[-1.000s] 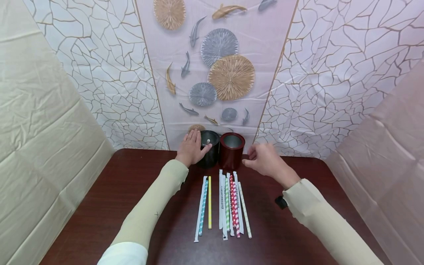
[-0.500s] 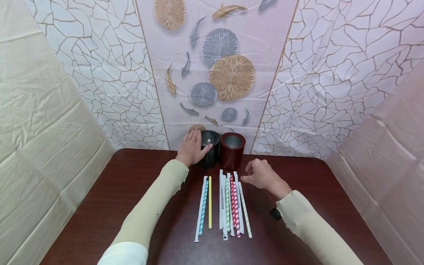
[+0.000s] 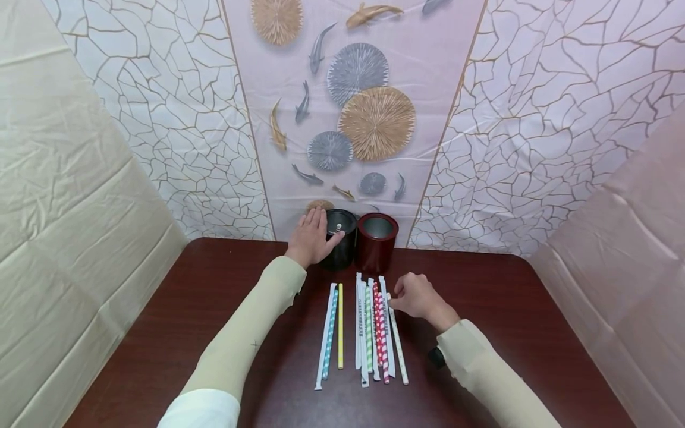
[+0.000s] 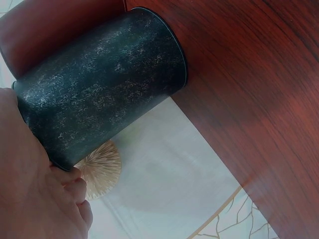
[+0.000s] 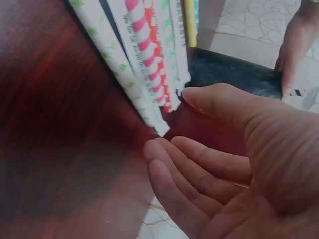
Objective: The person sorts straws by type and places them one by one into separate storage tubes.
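The right hand (image 3: 420,297) is part-way open and holds nothing: thumb and gently bent fingers stand apart, beside the far end of the leaf straw (image 3: 397,340). Whether skin touches straw cannot be told. That straw lies on the bench (image 3: 166,333), running from the thumb toward 6 o'clock, with 12 at the back wall.

Next to it, at 8 o'clock from the hand, lies a close bunch: the pink striped straw (image 3: 384,352), the red dotted straw (image 3: 378,336), the green striped straw (image 3: 368,333) and several wrapped straws (image 3: 359,351), some overlapping.

Beyond a gap, further out at 8 to 9 o'clock, come the yellow straw (image 3: 340,327), the blue dotted straw (image 3: 330,334) and one more in paper, the lone wrapper (image 3: 325,339), the last two side by side.

The red cup (image 3: 376,252) stands upright, mouth up, at about 11 o'clock from the right hand. The black cup (image 3: 342,252) is right against it, at 10 o'clock, also upright; a small pale tip shows inside, too small to identify.

The left hand (image 3: 311,238) rests on the black cup's rim from its 9 o'clock side, fingers straight and thumb spread wide. Behind the cups at 12 hangs a printed cloth (image 3: 407,47) with fish and discs.
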### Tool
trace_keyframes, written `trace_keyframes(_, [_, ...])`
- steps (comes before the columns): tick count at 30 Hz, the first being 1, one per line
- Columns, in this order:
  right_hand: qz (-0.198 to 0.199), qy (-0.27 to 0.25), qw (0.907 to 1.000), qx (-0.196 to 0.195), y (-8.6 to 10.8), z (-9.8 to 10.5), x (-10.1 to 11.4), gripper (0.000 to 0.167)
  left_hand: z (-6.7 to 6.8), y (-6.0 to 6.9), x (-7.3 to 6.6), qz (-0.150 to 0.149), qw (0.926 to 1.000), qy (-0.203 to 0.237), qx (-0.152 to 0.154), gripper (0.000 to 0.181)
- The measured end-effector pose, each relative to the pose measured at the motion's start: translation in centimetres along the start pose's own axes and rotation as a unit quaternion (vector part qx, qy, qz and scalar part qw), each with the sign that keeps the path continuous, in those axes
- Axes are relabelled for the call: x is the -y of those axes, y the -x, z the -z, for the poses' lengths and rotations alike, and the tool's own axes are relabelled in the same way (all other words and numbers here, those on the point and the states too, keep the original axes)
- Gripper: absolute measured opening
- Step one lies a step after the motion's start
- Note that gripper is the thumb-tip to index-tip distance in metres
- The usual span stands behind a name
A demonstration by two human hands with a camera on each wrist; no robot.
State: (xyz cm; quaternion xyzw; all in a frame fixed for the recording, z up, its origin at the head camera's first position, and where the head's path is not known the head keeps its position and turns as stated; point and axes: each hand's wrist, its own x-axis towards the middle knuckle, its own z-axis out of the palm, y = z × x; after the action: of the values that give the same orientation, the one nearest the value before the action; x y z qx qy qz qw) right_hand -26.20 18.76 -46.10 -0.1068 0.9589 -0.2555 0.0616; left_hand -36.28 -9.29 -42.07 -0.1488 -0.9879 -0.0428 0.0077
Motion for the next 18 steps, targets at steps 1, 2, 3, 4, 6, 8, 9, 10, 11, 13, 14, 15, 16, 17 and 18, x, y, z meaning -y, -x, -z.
trace_keyframes(1, [-0.005,-0.001,1.0000,0.000,-0.1,-0.2,-0.1,0.029,0.0,0.0,0.0,-0.001,1.0000,0.000,0.000,0.091])
trace_keyframes(2, [-0.011,-0.003,0.9999,0.001,-0.1,-0.5,-0.3,0.026,0.0,0.0,0.0,-0.001,1.0000,-0.001,0.000,0.091])
trace_keyframes(3, [-0.018,-0.004,0.9998,0.001,-0.2,-0.7,-0.4,0.025,0.0,0.0,0.0,-0.001,1.0000,-0.002,0.000,0.091])
trace_keyframes(4, [-0.024,-0.005,0.9997,0.002,-0.2,-0.9,-0.4,0.023,0.0,-0.1,0.0,-0.001,1.0000,-0.003,0.000,0.091])
trace_keyframes(6, [-0.032,-0.003,0.9995,0.002,-0.4,-1.3,-0.7,0.021,0.0,-0.1,0.0,-0.001,1.0000,-0.005,0.002,0.091])
trace_keyframes(8, [-0.037,-0.002,0.9993,0.000,-0.4,-1.6,-0.8,0.022,0.0,-0.1,0.0,-0.001,1.0000,-0.006,0.001,0.091])
trace_keyframes(9, [-0.038,-0.001,0.9993,-0.001,-0.4,-1.7,-0.9,0.023,0.0,-0.1,0.0,-0.001,1.0000,-0.006,0.001,0.091])
trace_keyframes(10, [-0.039,-0.001,0.9992,-0.003,-0.5,-1.7,-0.9,0.024,0.0,-0.1,0.0,-0.002,1.0000,-0.007,0.000,0.092])
trace_keyframes(11, [-0.039,0.000,0.9992,-0.005,-0.5,-1.8,-1.0,0.025,0.0,-0.1,0.0,-0.002,1.0000,-0.008,0.000,0.092])
trace_keyframes(13, [-0.036,0.000,0.9993,-0.009,-0.5,-1.9,-1.0,0.022,0.1,-0.2,0.0,-0.003,0.9999,-0.010,-0.002,0.092])
trace_keyframes(14, [-0.036,0.001,0.9993,-0.009,-0.6,-1.9,-1.1,0.021,0.1,-0.2,-0.1,-0.002,0.9999,-0.011,-0.002,0.092])
trace_keyframes(15, [-0.037,0.000,0.9993,-0.008,-0.7,-2.0,-1.2,0.020,0.1,-0.2,-0.1,-0.002,0.9999,-0.012,-0.002,0.092])
trace_keyframes(16, [-0.036,0.000,0.9993,-0.008,-0.8,-2.0,-1.2,0.023,0.1,-0.2,-0.1,-0.002,0.9999,-0.013,-0.002,0.092])
trace_keyframes(17, [-0.036,-0.001,0.9993,-0.007,-0.9,-2.1,-1.3,0.028,0.1,-0.2,-0.1,-0.002,0.9999,-0.013,-0.003,0.092])
trace_keyframes(18, [-0.037,-0.001,0.9993,-0.005,-1.0,-2.1,-1.3,0.035,0.1,-0.2,-0.1,-0.002,0.9999,-0.014,-0.003,0.092])
